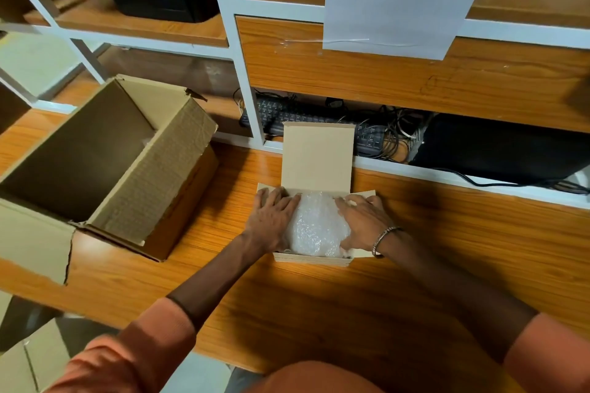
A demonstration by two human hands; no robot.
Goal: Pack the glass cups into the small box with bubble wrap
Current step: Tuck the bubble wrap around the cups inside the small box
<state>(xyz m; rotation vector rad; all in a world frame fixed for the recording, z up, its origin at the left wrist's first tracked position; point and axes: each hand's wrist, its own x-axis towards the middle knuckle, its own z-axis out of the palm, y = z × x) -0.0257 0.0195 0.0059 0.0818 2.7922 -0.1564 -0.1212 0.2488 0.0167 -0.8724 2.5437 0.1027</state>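
A small cardboard box [314,259] sits on the wooden table, its lid [317,156] standing up at the far side. A white bundle of bubble wrap [316,226] fills the box; no glass shows through it. My left hand [271,220] lies flat on the bundle's left side and over the box's left flap. My right hand [364,223], with a metal bracelet at the wrist, presses the bundle's right side. Both hands have spread fingers resting on the wrap.
A large open cardboard box [105,166] stands to the left on the table [319,313]. Behind are white-framed shelves with a keyboard [303,118], tangled cables, dark computer cases and a taped paper sheet [399,0]. Another carton flap [28,360] shows at lower left.
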